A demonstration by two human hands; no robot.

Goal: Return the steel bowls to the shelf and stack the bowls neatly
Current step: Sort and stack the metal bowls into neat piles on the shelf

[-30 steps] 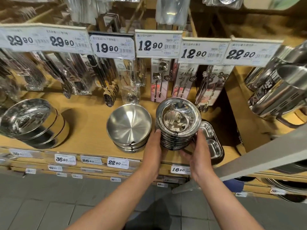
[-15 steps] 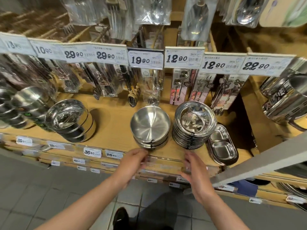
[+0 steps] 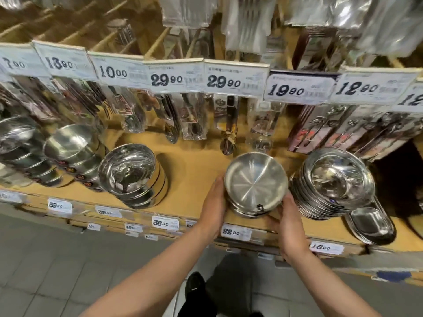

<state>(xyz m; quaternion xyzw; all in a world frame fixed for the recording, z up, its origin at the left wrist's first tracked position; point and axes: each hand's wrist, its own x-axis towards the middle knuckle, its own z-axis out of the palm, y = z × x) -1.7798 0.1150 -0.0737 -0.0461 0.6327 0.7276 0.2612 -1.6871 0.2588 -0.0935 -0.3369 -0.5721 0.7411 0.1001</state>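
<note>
A short stack of matte steel bowls [image 3: 255,181] stands near the front of the wooden shelf [image 3: 196,170]. My left hand [image 3: 214,202] lies against the stack's left side with its fingers fairly straight. My right hand [image 3: 287,218] cups the stack's lower right side, fingers hidden under the rim. Right beside it stands a taller stack of shiny rimmed bowls [image 3: 332,181]. A stack of deep polished bowls [image 3: 132,172] sits further left on the same shelf.
More steel bowl stacks [image 3: 68,154] fill the shelf's left end. A divided steel tray [image 3: 370,223] lies at the front right. Packaged cutlery [image 3: 187,120] hangs behind under price tags [image 3: 233,80]. Grey tiled floor [image 3: 57,271] is below.
The view has swung left. Both hands left the rimmed stack, dropped below the shelf edge, then rose to either side of the matte bowl stack.
</note>
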